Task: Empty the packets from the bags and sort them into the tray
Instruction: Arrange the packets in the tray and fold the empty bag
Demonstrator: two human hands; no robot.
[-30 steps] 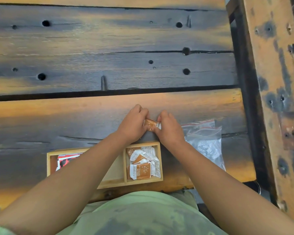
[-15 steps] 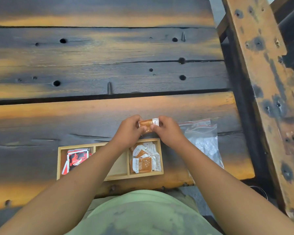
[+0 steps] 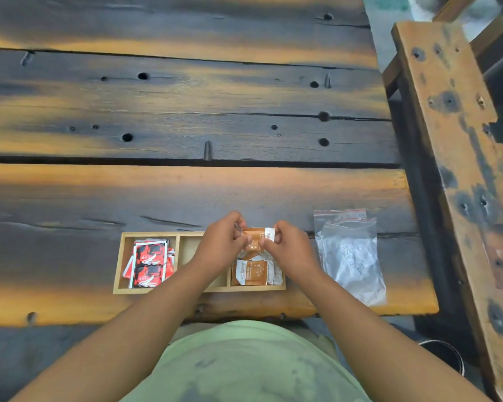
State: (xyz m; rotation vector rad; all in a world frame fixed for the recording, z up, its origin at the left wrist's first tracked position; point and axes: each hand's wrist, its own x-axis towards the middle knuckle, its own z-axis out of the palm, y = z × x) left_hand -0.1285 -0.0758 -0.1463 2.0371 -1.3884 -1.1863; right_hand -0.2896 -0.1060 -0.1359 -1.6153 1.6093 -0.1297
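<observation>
Bags (image 3: 350,256) beside tray (image 3: 119,265); forearm (image 3: 183,288) crosses middle compartment (image 3: 188,245)

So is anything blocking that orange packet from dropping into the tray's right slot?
Nothing visible. The left hand and right hand pinch the packet at the far edge of the right slot of the tray, open on top, with other orange packets inside.

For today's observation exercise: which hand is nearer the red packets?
Left. The left hand is just right of the red packets; the right hand lies farther right.
</observation>
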